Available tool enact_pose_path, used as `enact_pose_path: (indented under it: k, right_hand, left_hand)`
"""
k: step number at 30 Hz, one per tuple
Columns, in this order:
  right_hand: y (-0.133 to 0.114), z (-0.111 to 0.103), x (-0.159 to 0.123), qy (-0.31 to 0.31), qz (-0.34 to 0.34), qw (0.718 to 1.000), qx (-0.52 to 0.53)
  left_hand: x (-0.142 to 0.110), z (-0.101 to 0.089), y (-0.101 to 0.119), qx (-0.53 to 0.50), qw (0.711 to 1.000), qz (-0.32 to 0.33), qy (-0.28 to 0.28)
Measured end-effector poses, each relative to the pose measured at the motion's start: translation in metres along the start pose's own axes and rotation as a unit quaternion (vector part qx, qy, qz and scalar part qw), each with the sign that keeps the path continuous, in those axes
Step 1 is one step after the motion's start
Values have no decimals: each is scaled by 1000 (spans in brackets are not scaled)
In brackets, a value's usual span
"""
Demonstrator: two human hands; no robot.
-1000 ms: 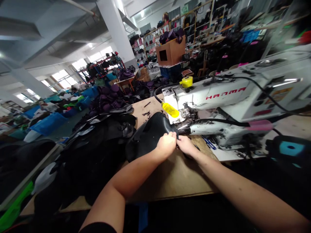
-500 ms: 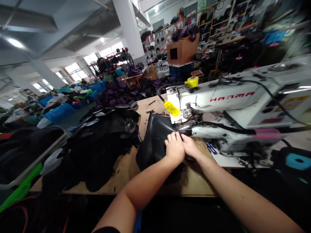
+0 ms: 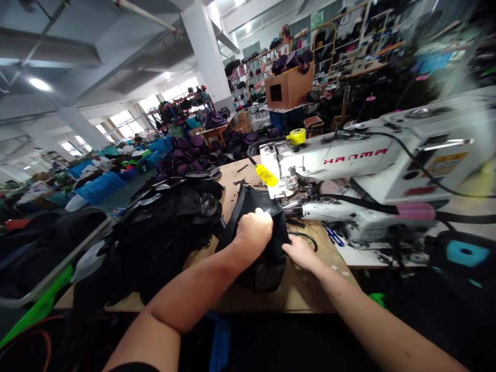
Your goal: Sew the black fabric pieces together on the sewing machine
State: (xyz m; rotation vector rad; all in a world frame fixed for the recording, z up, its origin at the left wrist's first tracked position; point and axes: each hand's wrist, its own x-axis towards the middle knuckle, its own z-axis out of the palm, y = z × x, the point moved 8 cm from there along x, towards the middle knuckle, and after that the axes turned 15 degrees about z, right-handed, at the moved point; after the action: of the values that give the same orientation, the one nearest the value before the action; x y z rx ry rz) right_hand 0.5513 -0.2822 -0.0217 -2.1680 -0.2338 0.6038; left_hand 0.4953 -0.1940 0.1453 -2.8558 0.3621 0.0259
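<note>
We have our left hand [image 3: 254,227] curled nearly into a fist over the black bag piece [image 3: 267,271], its fingers bunched on the dark material near the top. Our right hand [image 3: 300,251] is at the piece's right edge, with its fingers touching that side; we cannot tell whether they are closed on it. The piece lies on the wooden worktop [image 3: 310,297], in front of us and just beside the tip of the narrow arm [image 3: 327,211] on the white HANMA sewing machine [image 3: 349,160]. We see a yellow-covered lamp [image 3: 266,175] at the machine's head, above the far side of the piece. A black cord [image 3: 312,239] loops just beyond our right hand, and blue-handled scissors [image 3: 335,236] lie farther right, near the machine's base. To our left, a heap of black pieces [image 3: 166,227] spreads over the worktop, with some grey ones on top.
</note>
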Motion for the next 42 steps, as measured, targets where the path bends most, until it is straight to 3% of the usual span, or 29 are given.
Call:
enact_pose_path:
  k: [4,7,10,12,14,18,22,30,38,42]
  right_hand:
    - [-10,1,-21,-56,-16,998,39]
    - [-2,4,-36,-90,59,989,105]
    - [9,13,-45,-146,128,962,193]
    - [16,14,-43,-133,135,963,191]
    - [21,11,-37,-77,91,984,135]
    - [25,8,-35,23,-23,999,1]
    - [28,-4,-29,31,-16,997,-62]
    - [-6,-29,12,-5,-20,999,-50]
    - [-39,-47,37,100,-23,987,-125]
    - [-46,-51,38,106,-9,965,-238]
  left_hand:
    - [-1,31,47,-51,989,137,-17]
    - [-5,59,48,-97,987,129,-12]
    - [-13,79,42,-141,983,119,0]
    - [-18,90,43,-132,985,109,-2]
    - [-21,97,50,-92,991,94,-3]
    - [-10,96,67,-53,996,68,24]
    - [14,86,64,-63,995,61,41]
    - [54,80,36,-69,996,43,44]
    - [70,74,16,-118,992,6,45]
    - [65,71,-1,-120,992,2,50]
